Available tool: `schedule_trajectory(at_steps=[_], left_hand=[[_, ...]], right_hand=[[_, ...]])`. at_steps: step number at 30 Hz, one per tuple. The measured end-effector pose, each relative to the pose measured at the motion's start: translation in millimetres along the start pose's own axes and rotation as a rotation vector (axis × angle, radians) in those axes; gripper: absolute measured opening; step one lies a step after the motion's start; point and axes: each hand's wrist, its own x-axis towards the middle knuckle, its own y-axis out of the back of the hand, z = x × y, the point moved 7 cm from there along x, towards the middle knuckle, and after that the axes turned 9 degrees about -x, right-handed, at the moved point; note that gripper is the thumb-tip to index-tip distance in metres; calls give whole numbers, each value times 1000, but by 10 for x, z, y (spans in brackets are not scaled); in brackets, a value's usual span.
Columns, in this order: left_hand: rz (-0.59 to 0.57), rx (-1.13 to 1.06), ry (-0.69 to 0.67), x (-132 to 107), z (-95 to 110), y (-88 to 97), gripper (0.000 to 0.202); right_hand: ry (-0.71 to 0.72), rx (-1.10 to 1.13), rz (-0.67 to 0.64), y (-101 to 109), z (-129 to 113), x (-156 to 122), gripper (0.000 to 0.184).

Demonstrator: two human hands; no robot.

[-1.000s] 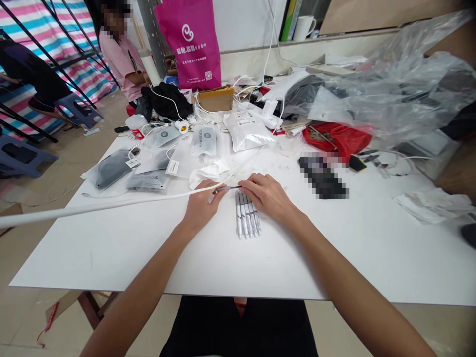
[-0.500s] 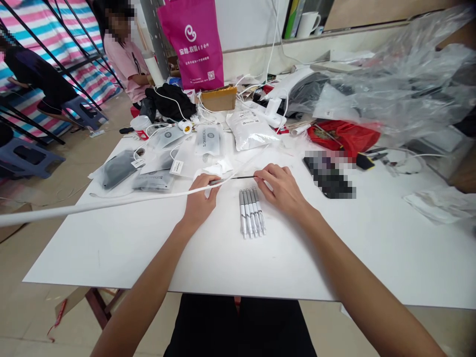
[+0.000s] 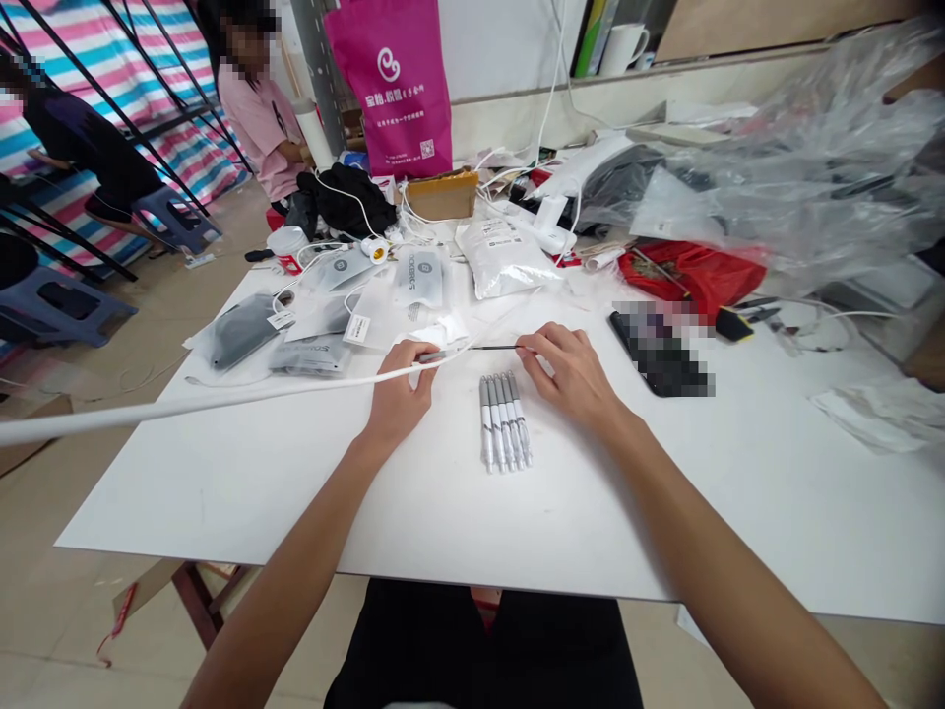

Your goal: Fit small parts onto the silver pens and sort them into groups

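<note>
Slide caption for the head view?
Left hand and right hand hold a thin rod beside grey pens on a white table.

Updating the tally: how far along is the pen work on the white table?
Done, apparently: a row of silver pens lies side by side on the table. In hand: the left hand grips a grey barrel, and the right hand pinches a thin dark rod running from it. Left: this one; no other loose pens show.

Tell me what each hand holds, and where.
Left hand grips the pen barrel at its left end; right hand pinches the thin refill at its right end.
</note>
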Motion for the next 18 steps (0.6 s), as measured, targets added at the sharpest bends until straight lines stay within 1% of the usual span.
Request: schedule_trajectory(at_steps=[5, 9, 14, 18], left_hand=[[-6, -25, 33, -11, -39, -15, 13], [-36, -22, 62, -28, -83, -45, 17], [-78, -5, 25, -29, -87, -63, 26], [-99, 34, 2, -24, -78, -71, 27]], right_hand=[[0, 7, -2, 7, -9, 6, 24], [8, 18, -8, 16, -41, 13, 23], [13, 18, 10, 28, -53, 14, 22], [10, 21, 12, 25, -49, 13, 21]])
